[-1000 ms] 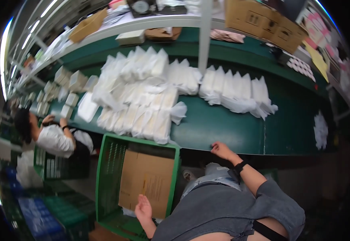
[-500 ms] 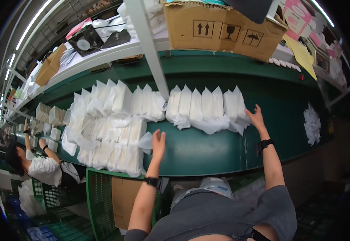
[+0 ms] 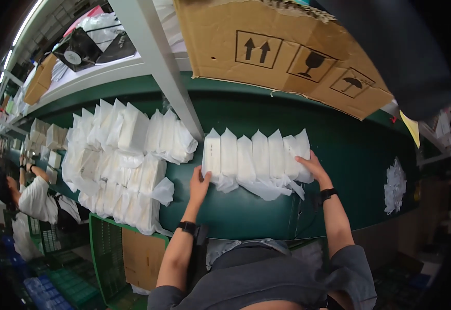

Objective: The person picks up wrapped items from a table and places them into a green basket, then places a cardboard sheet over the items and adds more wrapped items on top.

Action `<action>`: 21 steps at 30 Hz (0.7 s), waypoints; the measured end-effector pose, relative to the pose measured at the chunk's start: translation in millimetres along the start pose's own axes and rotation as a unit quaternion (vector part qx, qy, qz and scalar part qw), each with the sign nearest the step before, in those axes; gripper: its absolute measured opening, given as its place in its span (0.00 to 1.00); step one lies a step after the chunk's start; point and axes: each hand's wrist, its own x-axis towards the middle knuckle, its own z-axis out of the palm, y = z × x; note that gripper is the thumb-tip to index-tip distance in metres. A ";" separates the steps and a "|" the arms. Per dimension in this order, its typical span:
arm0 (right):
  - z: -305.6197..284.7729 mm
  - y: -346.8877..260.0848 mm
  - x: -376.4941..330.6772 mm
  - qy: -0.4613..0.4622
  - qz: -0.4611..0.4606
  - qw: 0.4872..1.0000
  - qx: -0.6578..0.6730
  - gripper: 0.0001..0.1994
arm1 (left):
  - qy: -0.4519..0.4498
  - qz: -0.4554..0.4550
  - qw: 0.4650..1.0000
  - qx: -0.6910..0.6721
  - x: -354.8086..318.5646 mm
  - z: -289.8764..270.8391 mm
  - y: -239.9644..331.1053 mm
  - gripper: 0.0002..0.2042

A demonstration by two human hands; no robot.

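Left hand [image 3: 200,182] flat and open, fingers together, pressed against the left end of a row of white bagged packs [image 3: 256,155] on the green table [image 3: 339,150]; no grip closed around anything. Right hand [image 3: 312,166] likewise open, palm against the right end of the same row, fingers laid on the last pack. The row stands upright, packs side by side and touching, between the two hands, just right of a white post [image 3: 158,62]. Loose bag ends trail toward the person along the row's near side. Black bands on both wrists. Left of the post a bigger pile of packs [image 3: 122,165], several rows deep. Cardboard box [image 3: 282,51] hangs over the shelf above. Green crate [image 3: 104,248] with cardboard sheet below the table edge. Small white heap [image 3: 395,186] far right. Another person [image 3: 34,199] at far left.
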 end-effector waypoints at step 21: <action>-13.9 92.1 51.2 -0.089 0.065 0.937 0.333 0.19 | 0.017 -0.176 0.945 -0.274 -29.2 23.1 -3.3 0.19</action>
